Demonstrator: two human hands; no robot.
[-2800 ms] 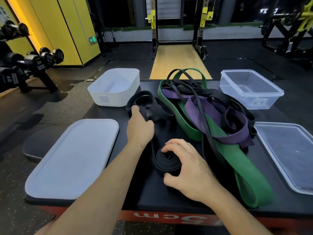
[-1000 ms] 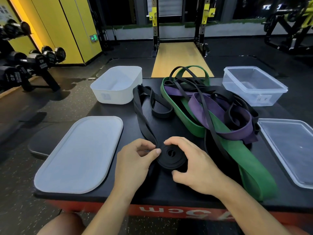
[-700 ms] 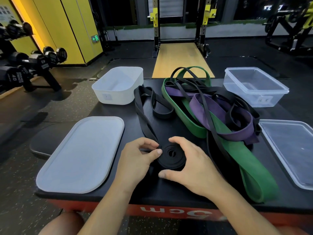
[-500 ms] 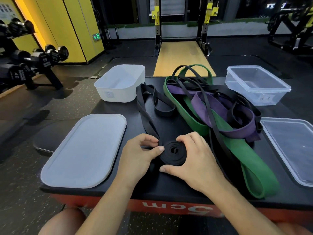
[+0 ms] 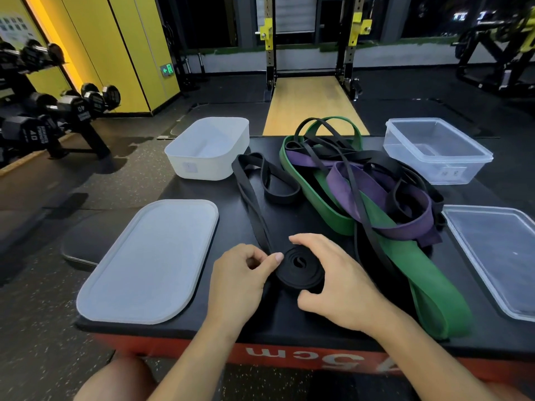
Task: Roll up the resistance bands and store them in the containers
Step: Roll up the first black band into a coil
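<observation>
1. Black band (image 5: pixel 299 269): partly wound into a flat coil that lies on the tabletop (image 5: pixel 289 322) near its front edge. Its loose tail (image 5: pixel 254 204) runs away toward the white container (image 5: pixel 208 149).
2. Left hand (image 5: pixel 240 279): grip closed, thumb and fingers pinching the band where the tail meets the coil.
3. Right hand (image 5: pixel 338 285): grip curled round the coil, fingers over the far rim and thumb at the near side.
4. Step in hand, as judged: winding. Feed the tail flat and taut from the left, turn the coil with the right, and hold the layers flush so that the roll does not cone. The twisted far loop will likely need straightening first.
5. Awaiting: green band (image 5: pixel 405 270) and purple band (image 5: pixel 376 192), tangled with thin black ones near the clear container (image 5: pixel 434 151).
6. Obscured: the right hand covers the coil's right side. The black bands in the pile cannot be counted. Container labels are unreadable. The clear lid (image 5: pixel 498 256) is cut off at the frame edge.
</observation>
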